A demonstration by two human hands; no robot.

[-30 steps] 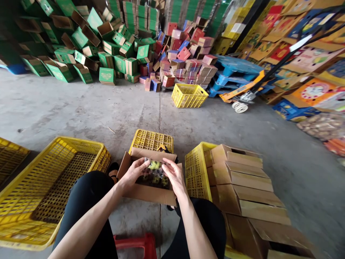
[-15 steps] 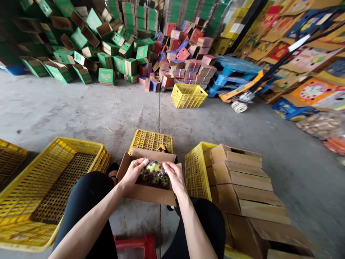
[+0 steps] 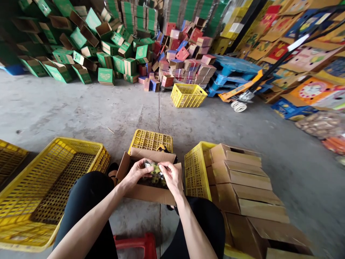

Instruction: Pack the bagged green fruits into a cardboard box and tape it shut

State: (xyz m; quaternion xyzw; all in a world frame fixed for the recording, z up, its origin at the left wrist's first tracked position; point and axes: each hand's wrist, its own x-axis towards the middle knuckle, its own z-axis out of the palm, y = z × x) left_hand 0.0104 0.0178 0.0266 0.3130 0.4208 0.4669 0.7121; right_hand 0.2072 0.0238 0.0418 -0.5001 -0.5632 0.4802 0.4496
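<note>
My left hand (image 3: 138, 173) and my right hand (image 3: 171, 177) meet over an open cardboard box (image 3: 151, 194). Both pinch a clear plastic bag (image 3: 155, 169) with a green and white print, its film crumpled between the fingers. Dark round fruits with green tops show beneath it, inside the box; whether they are in the bag is hard to make out. My left thumb lies across the bag's left part, and the right fingertips grip its upper right corner. The box stands low between my knees, its flaps folded outward.
An upturned yellow crate (image 3: 153, 138) is just beyond the box. A large yellow crate (image 3: 88, 147) stands at left. At right, several folded cardboard boxes (image 3: 250, 187) fill another yellow crate (image 3: 195, 172). A red stool (image 3: 148, 246) is below me. Farther off are a pallet jack (image 3: 242, 95) and piled cartons (image 3: 106, 75).
My hands have come closer together. The left thumb now lies over the bag, the right hand has shifted left, and the film is more bunched. The surrounding crates stay put.
</note>
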